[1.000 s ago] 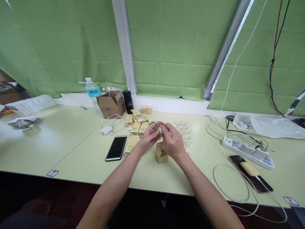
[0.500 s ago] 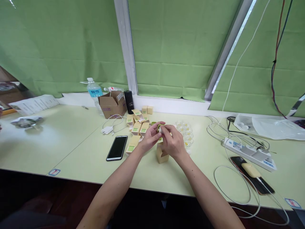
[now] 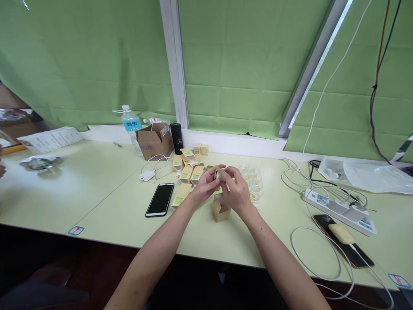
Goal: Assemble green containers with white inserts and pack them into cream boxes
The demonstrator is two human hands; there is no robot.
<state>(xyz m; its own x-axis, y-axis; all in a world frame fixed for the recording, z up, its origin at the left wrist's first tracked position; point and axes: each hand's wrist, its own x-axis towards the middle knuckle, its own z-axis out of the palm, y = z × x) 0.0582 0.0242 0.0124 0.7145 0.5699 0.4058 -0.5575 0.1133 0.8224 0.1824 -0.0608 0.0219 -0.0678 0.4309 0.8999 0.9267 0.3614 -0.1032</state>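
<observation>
My left hand (image 3: 206,186) and my right hand (image 3: 238,191) meet over the table, both closed around a small round yellow-green and white piece (image 3: 217,174). Fingers cover most of it, so its kind is unclear. Just below the hands stands a small tan carton (image 3: 221,212) with its top open. Several tan cartons with green labels (image 3: 182,194) lie in a pile left of my left hand. To the right of my right hand sit several clear plastic pieces with yellow centres (image 3: 254,183), partly hidden by that hand.
A black phone (image 3: 160,200) lies left of the cartons. Behind are a cardboard box (image 3: 154,144), a black tumbler (image 3: 177,138) and a water bottle (image 3: 131,125). At right are a power strip (image 3: 338,211), loose cables and another phone (image 3: 361,255). Another person's hand (image 3: 1,168) shows at the left edge.
The view has shifted slightly, moving the scene a little to the right. Both hands keep hold of the small round piece, with only slight finger movement.
</observation>
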